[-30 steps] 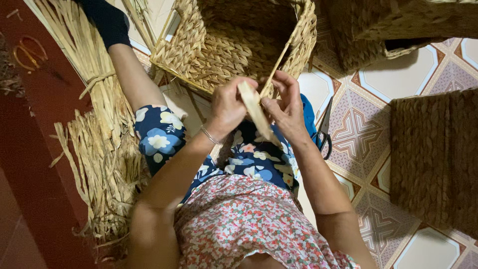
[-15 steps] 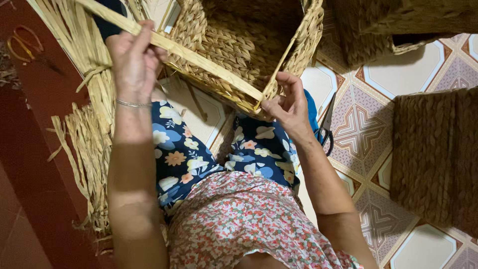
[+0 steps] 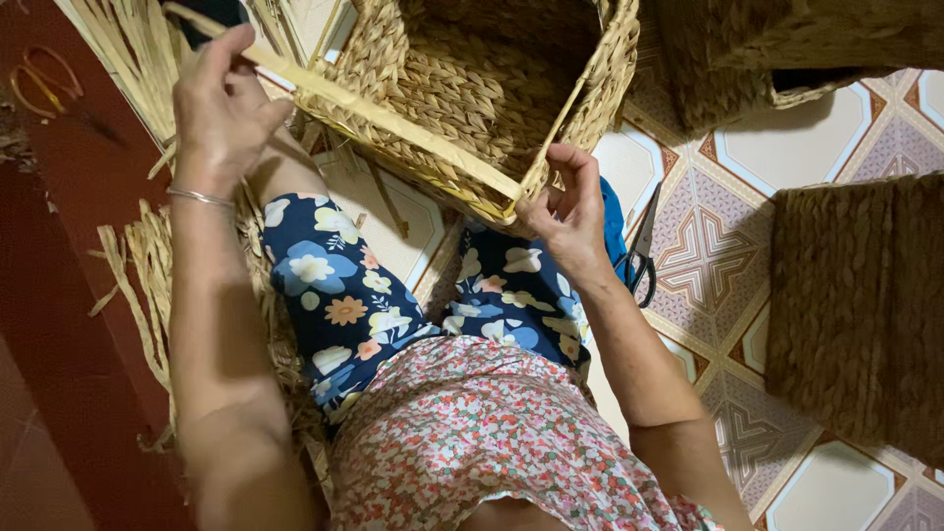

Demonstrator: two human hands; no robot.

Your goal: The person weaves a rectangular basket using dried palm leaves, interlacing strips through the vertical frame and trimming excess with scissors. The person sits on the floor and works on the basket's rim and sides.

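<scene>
A square woven straw basket (image 3: 462,88) lies in front of my knees. My left hand (image 3: 224,103) is raised at the upper left and pinches a long flat pale straw strip (image 3: 374,123), pulled taut. The strip runs down to the basket's near corner, where my right hand (image 3: 565,211) grips the rim and the strip's end. Both hands are closed on the strip.
A bundle of loose dried straw (image 3: 138,265) lies along my left leg by the red floor. Scissors (image 3: 639,256) lie on the patterned tiles beside my right knee. Darker woven baskets stand at the right (image 3: 855,315) and upper right (image 3: 777,49). Orange-handled scissors (image 3: 39,74) lie at far left.
My left hand left the basket corner and swung up to the left, drawing the straw strip out taut. My right hand stayed at the basket corner.
</scene>
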